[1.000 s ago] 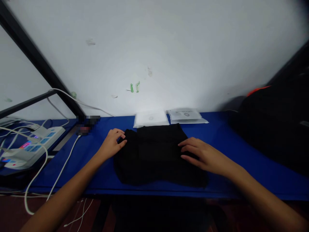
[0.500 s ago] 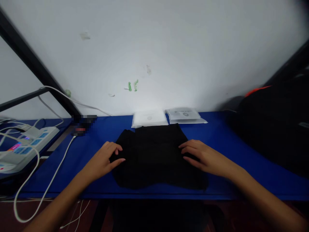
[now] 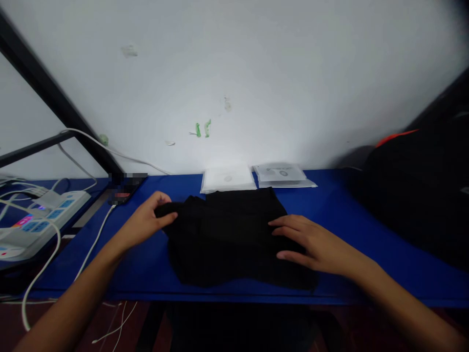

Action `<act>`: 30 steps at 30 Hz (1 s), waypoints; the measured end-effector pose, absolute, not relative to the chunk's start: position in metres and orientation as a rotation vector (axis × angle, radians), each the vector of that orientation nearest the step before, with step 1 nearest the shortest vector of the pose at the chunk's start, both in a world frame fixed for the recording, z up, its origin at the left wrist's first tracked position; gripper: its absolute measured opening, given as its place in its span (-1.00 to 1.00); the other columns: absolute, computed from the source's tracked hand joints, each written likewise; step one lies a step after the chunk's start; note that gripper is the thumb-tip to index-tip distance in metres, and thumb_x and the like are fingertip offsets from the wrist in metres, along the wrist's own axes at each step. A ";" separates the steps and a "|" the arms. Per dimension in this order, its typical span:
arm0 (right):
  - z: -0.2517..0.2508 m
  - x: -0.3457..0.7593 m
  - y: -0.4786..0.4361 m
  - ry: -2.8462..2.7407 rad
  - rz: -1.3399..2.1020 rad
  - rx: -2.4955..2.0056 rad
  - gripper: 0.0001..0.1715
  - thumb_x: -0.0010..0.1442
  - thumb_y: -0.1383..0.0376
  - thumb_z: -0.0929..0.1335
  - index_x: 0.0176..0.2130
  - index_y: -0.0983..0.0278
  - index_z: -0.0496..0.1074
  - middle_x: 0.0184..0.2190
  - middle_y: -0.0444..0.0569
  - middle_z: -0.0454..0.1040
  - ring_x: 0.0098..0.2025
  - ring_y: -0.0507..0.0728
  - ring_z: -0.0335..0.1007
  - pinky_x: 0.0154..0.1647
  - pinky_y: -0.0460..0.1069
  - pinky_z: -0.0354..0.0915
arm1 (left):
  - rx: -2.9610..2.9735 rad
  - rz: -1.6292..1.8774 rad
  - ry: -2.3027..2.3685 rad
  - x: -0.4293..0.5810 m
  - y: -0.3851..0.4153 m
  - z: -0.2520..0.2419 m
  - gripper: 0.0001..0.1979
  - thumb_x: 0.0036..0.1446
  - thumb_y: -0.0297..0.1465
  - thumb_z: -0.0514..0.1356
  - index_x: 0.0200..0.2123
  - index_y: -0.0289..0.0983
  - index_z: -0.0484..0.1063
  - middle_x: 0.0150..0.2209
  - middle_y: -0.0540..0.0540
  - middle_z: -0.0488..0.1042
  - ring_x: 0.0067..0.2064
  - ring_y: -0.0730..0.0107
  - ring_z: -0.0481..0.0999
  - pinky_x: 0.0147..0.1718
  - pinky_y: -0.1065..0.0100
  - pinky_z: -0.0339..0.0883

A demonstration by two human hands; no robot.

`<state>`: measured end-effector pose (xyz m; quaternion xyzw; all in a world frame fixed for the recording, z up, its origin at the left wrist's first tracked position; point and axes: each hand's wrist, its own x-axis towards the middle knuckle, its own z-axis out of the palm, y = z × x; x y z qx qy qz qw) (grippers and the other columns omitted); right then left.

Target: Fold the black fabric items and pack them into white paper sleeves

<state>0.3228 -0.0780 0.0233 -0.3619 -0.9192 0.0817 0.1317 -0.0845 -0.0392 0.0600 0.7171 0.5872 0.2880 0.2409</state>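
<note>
A piece of black cloth (image 3: 234, 239), perhaps a folded garment, lies spread on the blue tabletop (image 3: 340, 254). At its left side my left hand (image 3: 150, 220) pinches an edge between thumb and fingers and holds it slightly raised. My right hand (image 3: 304, 242) rests on the cloth's right part, fingers stretched and thumb apart. Just behind the cloth are two flat plastic packets, a white one (image 3: 228, 180) and a clear one with dark print (image 3: 282, 175). The exact kind of garment cannot be made out.
On the left stands a white power strip (image 3: 47, 220) with several cables. A phone (image 3: 128, 188) with a white cable (image 3: 97, 239) lies near it. A large black bag (image 3: 421, 195) with an orange edge takes up the right side. A pale wall (image 3: 293, 88) rises behind.
My left hand has moved left and up, drawing the cloth's left edge with it. My right hand stays on the right part, its fingers a little more spread.
</note>
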 end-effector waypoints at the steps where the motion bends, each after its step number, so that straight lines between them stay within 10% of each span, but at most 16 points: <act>1: 0.023 0.321 -0.079 -2.680 0.254 -1.028 -0.51 0.27 0.02 0.32 0.04 0.28 0.42 0.11 0.18 0.41 0.14 0.29 0.34 0.10 0.24 0.33 | 1.916 0.928 1.670 -0.083 -0.032 0.060 -0.68 -0.03 -0.21 0.27 -0.27 -0.22 0.26 -0.41 0.06 0.32 -0.40 0.39 0.36 -0.44 0.38 0.27; 8: 0.016 0.309 -0.079 -2.707 0.326 -0.927 -0.43 0.26 0.01 0.33 0.14 0.25 0.38 0.17 0.17 0.35 0.19 0.30 0.27 0.15 0.26 0.26 | 2.001 1.565 1.515 -0.031 -0.012 0.048 -0.63 0.06 -0.40 0.25 -0.07 -0.20 0.23 -0.24 -0.04 0.40 -0.21 0.33 0.46 -0.19 0.27 0.39; 14: 0.010 0.310 -0.078 -2.682 0.320 -0.931 -0.44 0.25 0.00 0.34 0.12 0.26 0.40 0.15 0.18 0.37 0.17 0.29 0.29 0.14 0.25 0.26 | 2.921 0.558 0.937 0.010 -0.026 0.035 -0.74 0.11 -0.58 0.11 -0.12 -0.25 0.38 -0.17 -0.13 0.46 -0.08 0.19 0.45 -0.02 0.09 0.27; 23: 0.008 0.314 -0.080 -2.671 0.326 -0.927 -0.42 0.26 0.01 0.34 0.15 0.24 0.37 0.18 0.15 0.34 0.20 0.29 0.26 0.16 0.24 0.26 | 2.529 0.827 1.230 -0.024 -0.034 0.029 -0.71 0.34 -0.26 0.03 0.07 -0.19 0.29 -0.01 -0.14 0.44 0.02 0.21 0.44 0.04 0.09 0.28; 30: 0.009 0.311 -0.078 -2.661 0.332 -0.922 -0.44 0.25 0.00 0.35 0.12 0.25 0.39 0.16 0.15 0.37 0.18 0.28 0.29 0.14 0.23 0.29 | 2.405 0.684 1.812 -0.051 -0.032 0.002 -0.59 0.24 -0.02 0.07 -0.31 -0.22 0.49 0.03 -0.22 0.37 0.13 -0.13 0.28 0.04 -0.25 0.17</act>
